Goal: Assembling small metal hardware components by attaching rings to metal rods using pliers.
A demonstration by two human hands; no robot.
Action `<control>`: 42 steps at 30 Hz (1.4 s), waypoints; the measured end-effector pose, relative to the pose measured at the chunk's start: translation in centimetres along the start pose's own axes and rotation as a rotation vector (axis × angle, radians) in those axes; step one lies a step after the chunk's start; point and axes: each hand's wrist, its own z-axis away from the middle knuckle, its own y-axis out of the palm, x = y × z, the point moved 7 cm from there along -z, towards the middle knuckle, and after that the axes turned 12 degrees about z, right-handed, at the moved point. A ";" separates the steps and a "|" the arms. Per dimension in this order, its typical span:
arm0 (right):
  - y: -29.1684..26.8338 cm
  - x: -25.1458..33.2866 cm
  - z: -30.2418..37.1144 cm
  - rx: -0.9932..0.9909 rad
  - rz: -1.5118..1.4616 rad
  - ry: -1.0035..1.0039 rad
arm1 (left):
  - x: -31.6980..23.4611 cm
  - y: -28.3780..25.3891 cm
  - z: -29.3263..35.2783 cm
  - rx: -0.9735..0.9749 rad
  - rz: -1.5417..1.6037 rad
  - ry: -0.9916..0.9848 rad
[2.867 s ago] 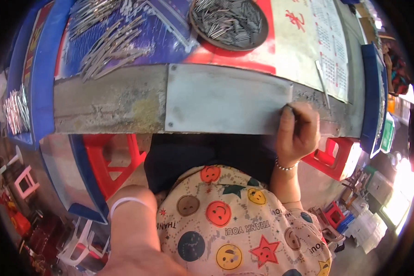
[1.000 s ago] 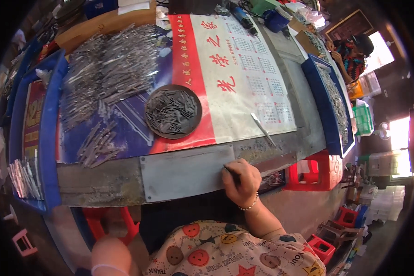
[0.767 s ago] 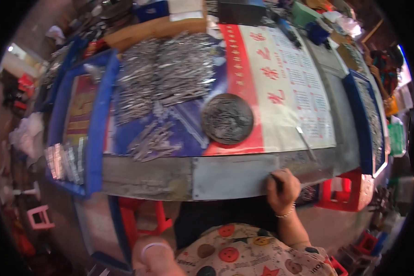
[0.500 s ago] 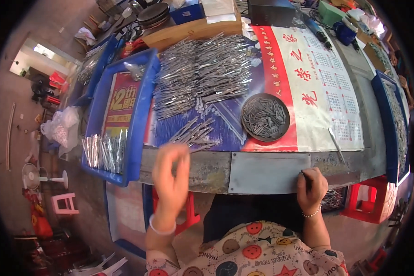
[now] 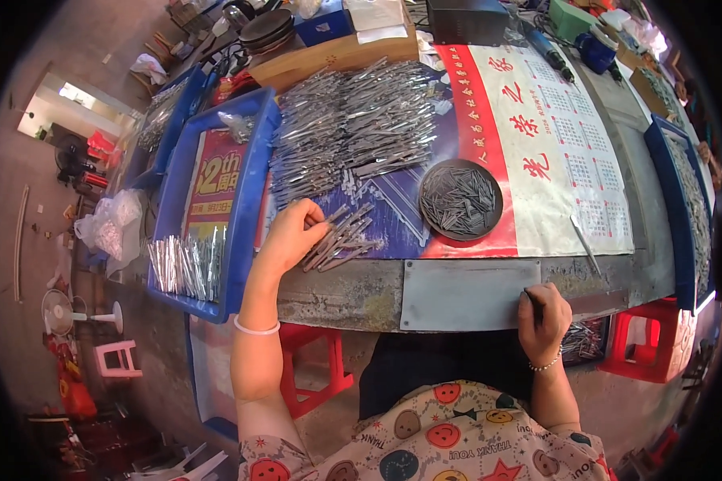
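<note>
Head view: metal strips (image 5: 346, 240) lie beside the left fingers (image 5: 317, 232).

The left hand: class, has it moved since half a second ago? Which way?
Yes: judged against the blue tray beside it, the left hand has moved forward, to the small strip pile.
</note>
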 end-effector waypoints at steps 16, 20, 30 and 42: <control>0.3 1.1 -4.7 0.289 -0.135 0.054 | -6.4 4.0 13.7 -0.289 0.965 0.220; 2.5 2.5 -9.0 0.367 -0.082 -0.114 | -6.4 10.1 17.1 -0.018 1.164 0.042; 10.0 1.1 -13.7 0.512 0.414 -0.332 | -6.9 15.7 20.4 0.332 1.162 -0.106; 10.7 0.3 -14.4 0.492 0.299 -0.305 | -8.6 16.1 19.2 0.275 1.126 -0.048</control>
